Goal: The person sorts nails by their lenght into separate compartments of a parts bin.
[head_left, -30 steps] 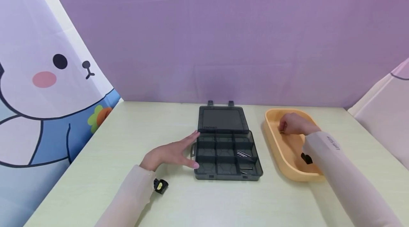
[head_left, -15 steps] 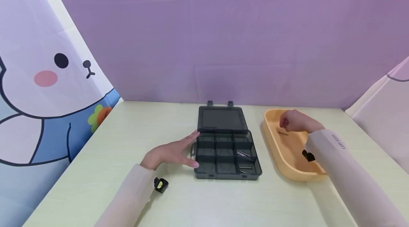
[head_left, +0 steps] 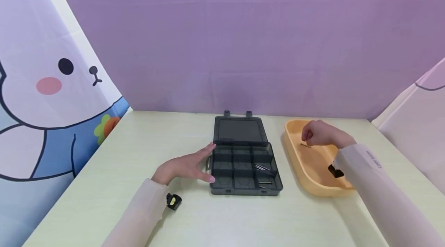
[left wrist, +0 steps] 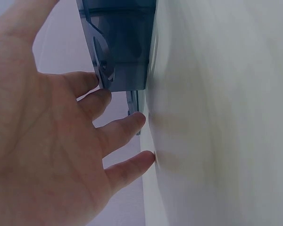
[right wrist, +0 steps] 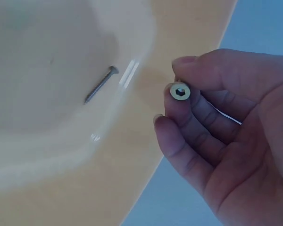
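In the head view my right hand (head_left: 321, 133) is over the far part of an orange tray (head_left: 306, 171). Its thumb and fingers pinch a screw (right wrist: 180, 92), whose round head with a hex socket faces the right wrist camera. Another screw (right wrist: 100, 85), pointed and dark, lies on the tray floor below. My left hand (head_left: 184, 168) spreads its fingers along the left side of a dark translucent compartment box (head_left: 224, 192). In the left wrist view, fingertips touch the box's end by its handle loop (left wrist: 104, 59).
The box's lid (head_left: 240, 129) lies folded back behind it. Thin metal pieces (head_left: 262, 167) lie in the right column's middle compartment, and more metal pieces (head_left: 265, 183) in the front right one. Pale table surface (head_left: 240, 220) extends in front; a purple cloth (head_left: 243, 46) hangs behind.
My right hand has risen slightly from the tray floor with the pinched screw, and the other screw below has come into sight. The left hand keeps its place at the box.
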A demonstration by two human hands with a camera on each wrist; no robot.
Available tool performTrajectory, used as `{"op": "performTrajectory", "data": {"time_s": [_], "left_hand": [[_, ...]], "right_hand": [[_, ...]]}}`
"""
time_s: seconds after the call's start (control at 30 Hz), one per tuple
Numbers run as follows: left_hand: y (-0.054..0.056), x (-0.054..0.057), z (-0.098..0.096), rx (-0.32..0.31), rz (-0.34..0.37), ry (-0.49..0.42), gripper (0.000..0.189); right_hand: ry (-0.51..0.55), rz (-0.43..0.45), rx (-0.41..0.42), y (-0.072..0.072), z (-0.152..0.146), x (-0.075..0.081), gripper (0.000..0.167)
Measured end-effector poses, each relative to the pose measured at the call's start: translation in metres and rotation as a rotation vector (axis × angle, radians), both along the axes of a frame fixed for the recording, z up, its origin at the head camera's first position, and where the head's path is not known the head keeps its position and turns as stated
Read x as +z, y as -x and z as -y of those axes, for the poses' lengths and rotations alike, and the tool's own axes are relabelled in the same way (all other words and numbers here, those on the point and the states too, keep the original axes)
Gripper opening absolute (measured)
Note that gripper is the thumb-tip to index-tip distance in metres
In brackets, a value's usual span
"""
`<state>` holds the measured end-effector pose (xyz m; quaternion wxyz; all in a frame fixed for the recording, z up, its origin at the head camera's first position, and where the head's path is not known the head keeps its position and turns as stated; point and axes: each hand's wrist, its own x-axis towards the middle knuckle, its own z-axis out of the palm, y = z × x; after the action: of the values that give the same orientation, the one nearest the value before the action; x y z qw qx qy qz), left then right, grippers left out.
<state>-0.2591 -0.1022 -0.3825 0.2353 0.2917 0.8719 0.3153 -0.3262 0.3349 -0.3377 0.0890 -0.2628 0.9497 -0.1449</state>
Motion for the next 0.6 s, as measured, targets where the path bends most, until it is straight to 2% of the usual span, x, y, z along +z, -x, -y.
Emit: {"op": "performTrajectory", "data": {"time_s": [0.37,0.6], "left_hand": [[0.000,0.001,0.001,0.012,0.010,-0.013,0.111],[0.000,0.000,0.000,0.013,0.013,-0.011,0.111]], "right_hand": [[0.027,-0.021,0.026,-0.014,0.011,0.011,0.005],[0.022,-0.030,0.050,-0.023,0.018,0.016,0.010]]}}
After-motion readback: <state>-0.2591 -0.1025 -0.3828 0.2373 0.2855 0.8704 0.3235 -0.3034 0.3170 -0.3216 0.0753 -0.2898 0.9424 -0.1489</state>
